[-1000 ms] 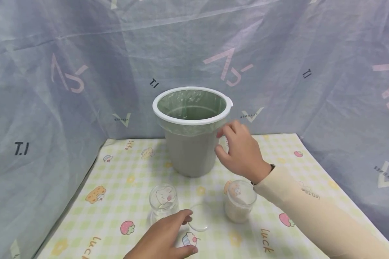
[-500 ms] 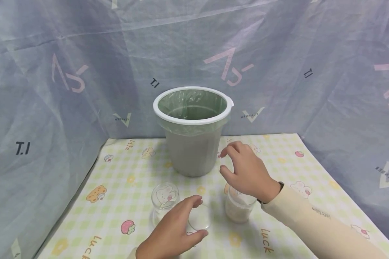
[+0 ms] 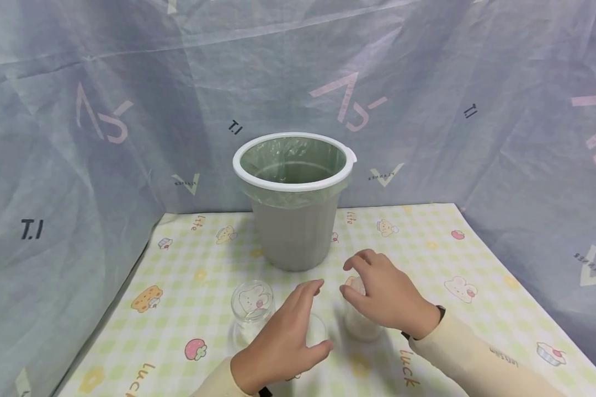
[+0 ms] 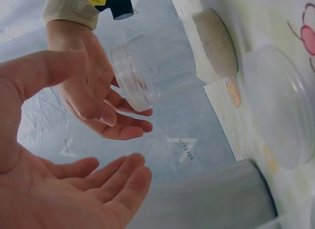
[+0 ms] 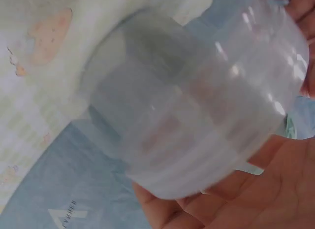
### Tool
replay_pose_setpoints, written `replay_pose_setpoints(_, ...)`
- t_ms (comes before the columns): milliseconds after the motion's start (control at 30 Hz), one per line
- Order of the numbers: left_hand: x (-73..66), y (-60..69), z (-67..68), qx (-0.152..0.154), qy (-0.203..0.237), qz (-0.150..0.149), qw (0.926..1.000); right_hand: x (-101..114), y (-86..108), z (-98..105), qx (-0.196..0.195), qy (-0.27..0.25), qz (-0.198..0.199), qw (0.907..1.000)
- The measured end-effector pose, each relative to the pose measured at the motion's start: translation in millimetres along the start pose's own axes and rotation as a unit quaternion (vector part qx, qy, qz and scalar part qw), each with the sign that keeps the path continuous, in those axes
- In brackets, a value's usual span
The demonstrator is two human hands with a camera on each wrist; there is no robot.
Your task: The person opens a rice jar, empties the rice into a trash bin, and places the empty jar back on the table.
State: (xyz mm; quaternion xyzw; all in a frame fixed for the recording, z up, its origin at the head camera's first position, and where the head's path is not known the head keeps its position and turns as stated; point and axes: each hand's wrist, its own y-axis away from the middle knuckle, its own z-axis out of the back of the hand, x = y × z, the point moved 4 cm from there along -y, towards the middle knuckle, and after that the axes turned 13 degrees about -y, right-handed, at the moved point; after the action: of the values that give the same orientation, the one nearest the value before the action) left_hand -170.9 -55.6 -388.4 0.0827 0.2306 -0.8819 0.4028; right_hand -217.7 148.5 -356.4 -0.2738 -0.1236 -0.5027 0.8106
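My left hand [image 3: 285,342], thumb and fingers spread apart, hovers over a clear round lid [image 3: 317,329] lying on the cloth. My right hand [image 3: 389,292] is bent beside the top of a clear jar [image 3: 362,326] and partly hides it. In the left wrist view, this jar [image 4: 172,66] is uncovered and has pale grainy stuff in its bottom. The right hand's loosely bent fingers are by its mouth there; contact cannot be made out. A blurred clear vessel [image 5: 197,106] fills the right wrist view. Another clear jar [image 3: 252,300] stands left of my left hand.
A grey bin [image 3: 298,231] with a white rim and a greenish liner stands at the back middle. Checked cloth [image 3: 179,309] covers the table. Blue-grey fabric [image 3: 189,110] hangs behind it and along both sides.
My right hand has come down and nearer from beside the bin to the right jar. My left hand has moved rightward and slightly up, over the lid. The jars and bin stay put.
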Motion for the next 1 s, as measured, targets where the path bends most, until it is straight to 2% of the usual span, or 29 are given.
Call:
replay_pose_setpoints(233, -1.4, -17.2, 0.6, -0.006, 0.020, 0.015, 0.9997, -5.4, 7.4, -11.2, 0.022, 0.002, -0.019, 0.9996)
replay_pose_setpoints(467, 2.6, -35.4, -4.2, -0.033, 0.055, 0.025, 0.9976, -16.1, 11.9, -21.2, 0.034, 0.004, -0.044, 0.9984)
replay_pose_setpoints(800, 11.2, -42.5, -18.0, -0.050, 0.043, 0.018, 0.9977, -21.1, 14.8, -32.1, 0.003, 0.037, -0.009, 0.9993)
replay_pose_setpoints(1000, 14.4, -43.2, -27.3, -0.035, 0.038, 0.019, 0.9985, -22.6, 16.7, -36.8, -0.016, 0.051, -0.001, 0.9986)
